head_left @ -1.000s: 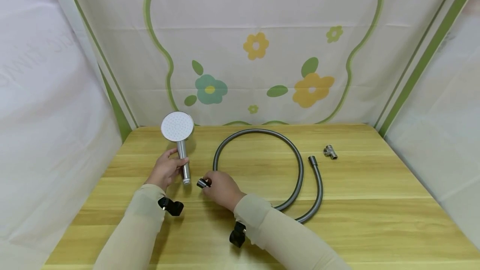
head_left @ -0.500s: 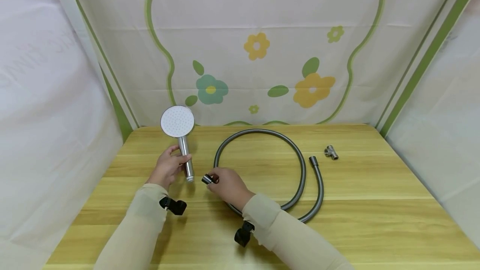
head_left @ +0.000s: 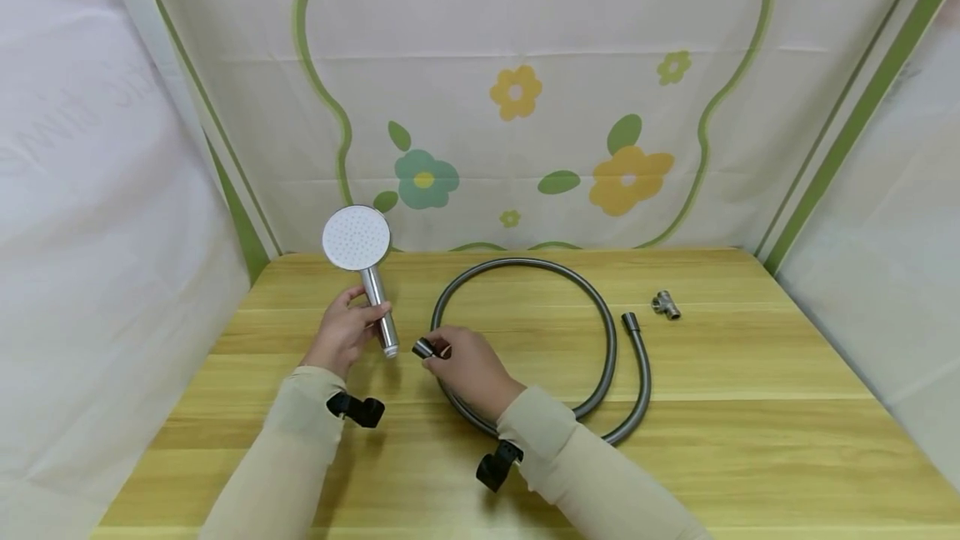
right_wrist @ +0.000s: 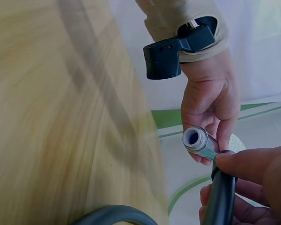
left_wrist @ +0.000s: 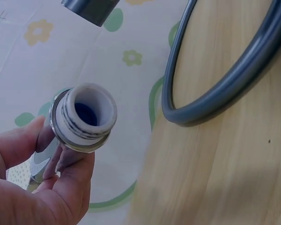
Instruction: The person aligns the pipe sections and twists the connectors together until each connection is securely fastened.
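My left hand [head_left: 343, 330] grips the chrome handle of a shower head [head_left: 356, 237], its white nozzle face tilted up toward the head camera. In the left wrist view the handle's white threaded end [left_wrist: 91, 112] points at the camera, uncovered and hollow. My right hand [head_left: 474, 369] pinches a dark grey shower hose just behind its end fitting [head_left: 423, 348]. That fitting is held close to the handle's threaded end, with a small gap between them in the head view. The thumb [right_wrist: 248, 164] lies along the hose in the right wrist view.
The hose [head_left: 609, 340] loops across the wooden table [head_left: 750, 440]. Its other end [head_left: 630, 322] lies to the right. Beyond that is a small metal tee fitting [head_left: 666, 305]. A flowered cloth [head_left: 517, 148] hangs behind the table's far edge, with white cloth at both sides.
The shower head has risen and shifted slightly right in my left hand. My right hand has lifted the hose end and moved it right and up.
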Demonstrator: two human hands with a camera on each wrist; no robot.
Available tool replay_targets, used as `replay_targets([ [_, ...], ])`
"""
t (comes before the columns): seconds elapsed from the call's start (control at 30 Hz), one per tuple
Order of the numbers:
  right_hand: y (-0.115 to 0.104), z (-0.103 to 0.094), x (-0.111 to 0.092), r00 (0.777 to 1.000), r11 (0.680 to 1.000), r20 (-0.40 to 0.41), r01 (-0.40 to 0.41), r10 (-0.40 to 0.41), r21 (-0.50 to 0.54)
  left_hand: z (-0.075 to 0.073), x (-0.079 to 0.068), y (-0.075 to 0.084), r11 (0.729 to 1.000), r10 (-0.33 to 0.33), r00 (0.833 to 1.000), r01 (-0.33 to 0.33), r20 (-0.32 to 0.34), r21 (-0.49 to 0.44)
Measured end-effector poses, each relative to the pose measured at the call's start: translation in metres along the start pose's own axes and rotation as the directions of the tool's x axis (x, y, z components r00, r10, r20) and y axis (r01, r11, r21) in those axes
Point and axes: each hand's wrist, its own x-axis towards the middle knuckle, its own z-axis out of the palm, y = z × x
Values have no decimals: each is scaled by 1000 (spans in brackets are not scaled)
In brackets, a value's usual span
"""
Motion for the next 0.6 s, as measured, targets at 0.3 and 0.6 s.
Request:
replay_targets([
  [0.3,-1,-10,-4,1000,1000,-26,6,-6,-2,6,-3,5,998,13,1000,-15,-17,-68],
  [0.6,1,-14,-6,999,1000,-45,-5,6,14,15,-10,13,992,45,999,-46,-16,-120],
])
